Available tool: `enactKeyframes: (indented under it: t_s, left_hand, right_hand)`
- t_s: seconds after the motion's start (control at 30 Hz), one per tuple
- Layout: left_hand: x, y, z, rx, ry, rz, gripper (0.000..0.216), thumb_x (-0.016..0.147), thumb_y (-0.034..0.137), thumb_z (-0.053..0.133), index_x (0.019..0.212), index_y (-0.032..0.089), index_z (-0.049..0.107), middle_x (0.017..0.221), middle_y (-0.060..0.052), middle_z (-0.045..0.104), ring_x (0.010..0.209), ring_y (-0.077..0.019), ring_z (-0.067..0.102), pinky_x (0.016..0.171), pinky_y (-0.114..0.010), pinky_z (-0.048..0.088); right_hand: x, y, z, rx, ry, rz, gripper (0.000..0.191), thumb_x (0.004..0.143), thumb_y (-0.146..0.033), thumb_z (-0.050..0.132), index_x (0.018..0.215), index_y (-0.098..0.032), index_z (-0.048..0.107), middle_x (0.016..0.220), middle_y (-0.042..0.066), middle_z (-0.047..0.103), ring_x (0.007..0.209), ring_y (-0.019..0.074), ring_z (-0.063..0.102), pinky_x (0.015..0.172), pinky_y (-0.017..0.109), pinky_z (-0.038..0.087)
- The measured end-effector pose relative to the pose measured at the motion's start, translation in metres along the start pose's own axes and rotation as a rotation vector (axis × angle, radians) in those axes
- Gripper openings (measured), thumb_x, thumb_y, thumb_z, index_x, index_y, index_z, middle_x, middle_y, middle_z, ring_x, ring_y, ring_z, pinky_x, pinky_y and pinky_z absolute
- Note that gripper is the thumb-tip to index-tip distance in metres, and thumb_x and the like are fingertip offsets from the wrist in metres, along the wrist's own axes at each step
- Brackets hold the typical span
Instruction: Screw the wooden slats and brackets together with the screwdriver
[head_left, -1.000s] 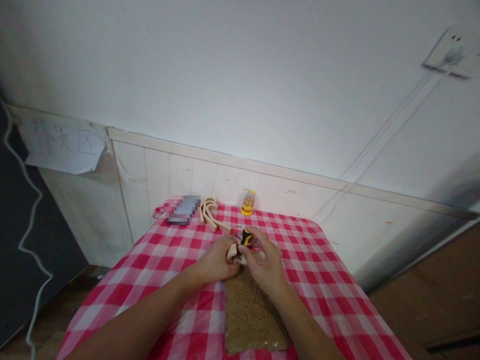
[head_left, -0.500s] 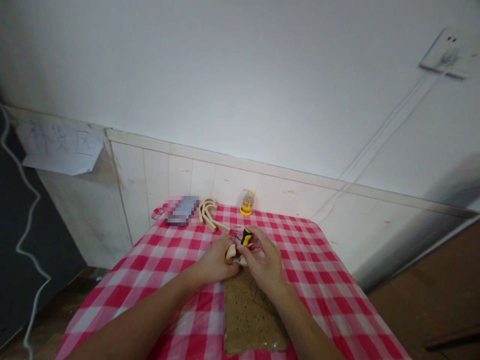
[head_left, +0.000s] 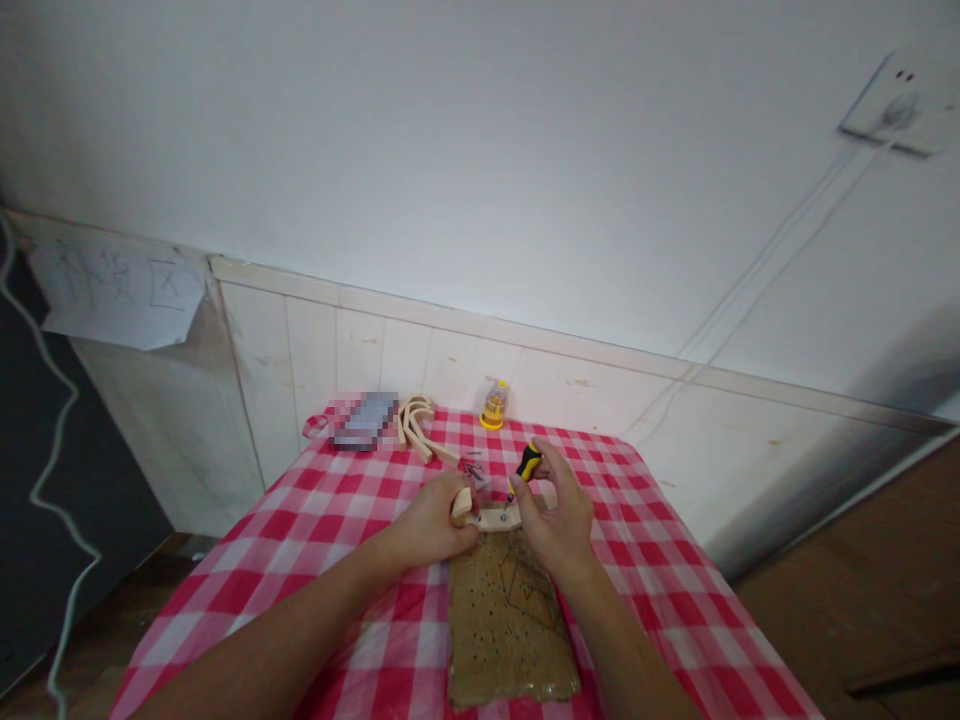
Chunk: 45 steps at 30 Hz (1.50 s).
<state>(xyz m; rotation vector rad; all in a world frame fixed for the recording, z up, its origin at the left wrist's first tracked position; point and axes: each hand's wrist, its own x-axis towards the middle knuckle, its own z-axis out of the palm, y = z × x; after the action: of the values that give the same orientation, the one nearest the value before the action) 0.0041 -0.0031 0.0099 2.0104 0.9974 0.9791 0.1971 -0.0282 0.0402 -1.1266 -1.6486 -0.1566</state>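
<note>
My left hand (head_left: 431, 522) is closed on the left end of a pale curved wooden piece (head_left: 495, 518) that lies on the red-and-white checked tablecloth (head_left: 645, 560). My right hand (head_left: 553, 510) grips a small black-and-yellow screwdriver (head_left: 526, 464), tilted, with its tip down on the right part of that wooden piece. A brown cardboard sheet (head_left: 506, 625) dotted with holes and pencil lines lies just in front of both hands. A few small screws (head_left: 472, 468) lie just beyond the piece.
Several more curved wooden strips (head_left: 417, 424) lie at the table's far edge beside a blurred grey object (head_left: 362, 422). A yellow-and-clear bit holder (head_left: 495, 403) stands by the white panelled wall. A paper note (head_left: 120, 290) hangs at left; a wall socket (head_left: 900, 105) is at upper right.
My right hand has moved right with the screwdriver, from over the middle of the wooden piece to its right part, uncovering the piece. My left hand has stayed put.
</note>
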Motion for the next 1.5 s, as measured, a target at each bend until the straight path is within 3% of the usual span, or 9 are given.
enactKeyframes:
  t_s: [0.27, 0.43, 0.63, 0.93, 1.5]
  left_hand:
    - [0.001, 0.001, 0.0, -0.014, 0.006, 0.013, 0.019, 0.059, 0.009, 0.059, 0.074, 0.018, 0.052, 0.076, 0.002, 0.054, 0.068, -0.0142, 0.05, 0.062, -0.024, 0.036]
    - [0.001, 0.0, 0.0, -0.008, 0.001, 0.033, 0.019, 0.058, 0.007, 0.058, 0.072, 0.019, 0.051, 0.073, 0.002, 0.053, 0.066, -0.0135, 0.048, 0.061, -0.024, 0.035]
    - [0.001, -0.001, 0.001, -0.004, 0.009, 0.023, 0.018, 0.059, 0.009, 0.059, 0.073, 0.019, 0.052, 0.073, 0.002, 0.054, 0.065, -0.0138, 0.048, 0.06, -0.024, 0.034]
    - [0.001, -0.003, 0.001, 0.01, 0.002, 0.003, 0.018, 0.059, 0.012, 0.06, 0.075, 0.018, 0.055, 0.076, 0.0, 0.056, 0.068, -0.015, 0.05, 0.062, -0.025, 0.035]
    - [0.0, 0.004, -0.001, -0.019, -0.01, 0.004, 0.019, 0.058, 0.01, 0.058, 0.074, 0.019, 0.052, 0.077, 0.001, 0.056, 0.068, -0.0144, 0.05, 0.061, -0.024, 0.035]
  right_hand:
    - [0.001, -0.001, 0.0, 0.042, -0.114, 0.009, 0.045, 0.091, -0.027, 0.065, 0.136, -0.025, 0.057, 0.096, 0.005, 0.076, 0.078, 0.0207, 0.074, 0.058, 0.027, 0.061]
    - [0.002, 0.002, 0.001, 0.077, -0.15, 0.053, 0.046, 0.092, -0.024, 0.062, 0.138, -0.025, 0.055, 0.096, 0.005, 0.076, 0.08, 0.0212, 0.073, 0.074, 0.034, 0.062]
    - [0.001, 0.003, 0.002, 0.175, -0.237, 0.092, 0.051, 0.093, -0.021, 0.059, 0.143, -0.028, 0.048, 0.106, 0.006, 0.077, 0.087, 0.0223, 0.076, 0.075, 0.034, 0.062]
    - [0.004, -0.006, 0.002, 0.156, -0.159, 0.072, 0.045, 0.087, -0.02, 0.065, 0.131, -0.026, 0.057, 0.093, 0.003, 0.075, 0.073, 0.0187, 0.07, 0.07, 0.031, 0.061]
    - [0.003, -0.003, 0.004, 0.128, -0.109, 0.08, 0.042, 0.085, -0.023, 0.068, 0.126, -0.025, 0.059, 0.087, 0.001, 0.071, 0.068, 0.0169, 0.066, 0.064, 0.029, 0.058]
